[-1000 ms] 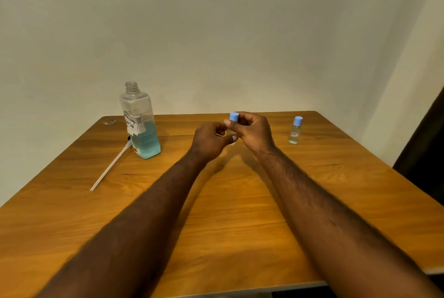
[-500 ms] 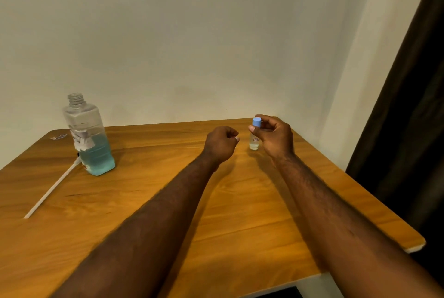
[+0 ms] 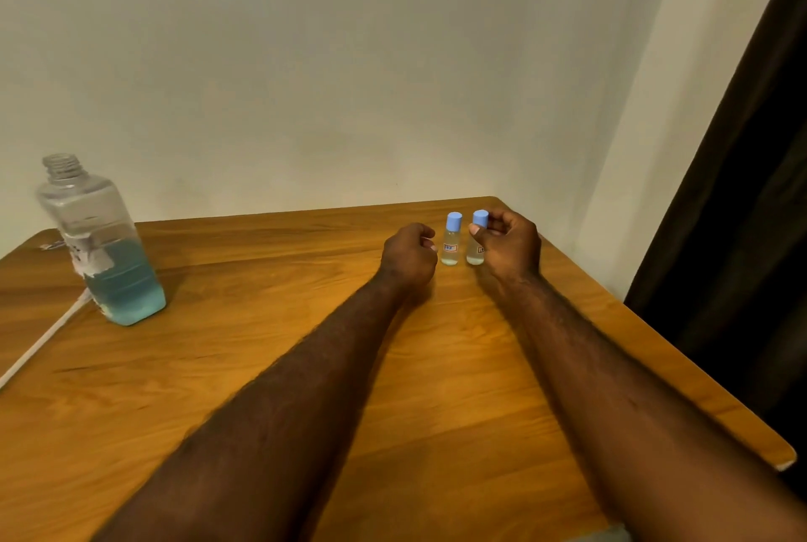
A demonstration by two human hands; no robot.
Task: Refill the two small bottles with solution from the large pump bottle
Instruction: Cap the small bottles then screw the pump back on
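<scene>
Right hand (image 3: 508, 248) pinches a blue-capped clear small bottle (image 3: 475, 254) beside its twin (image 3: 451, 242); left hand (image 3: 408, 255) curled, empty. Capless square blue-liquid bottle (image 3: 102, 248) stands left.

I can read nothing here for certain. The held bottle (image 3: 475, 255) in my right hand (image 3: 508, 246) bears a small label (image 3: 480, 250) with a blue mark in a reddish frame, half hidden by my grip (a letter or two, perhaps; too small to tell). The free bottle (image 3: 452, 235), just left of my grip, carries a twin label (image 3: 450, 247), equally illegible. Far to the left of my grip, the large bottle (image 3: 105, 279) shows a torn white label (image 3: 89, 257) with dark, blurred print.
</scene>
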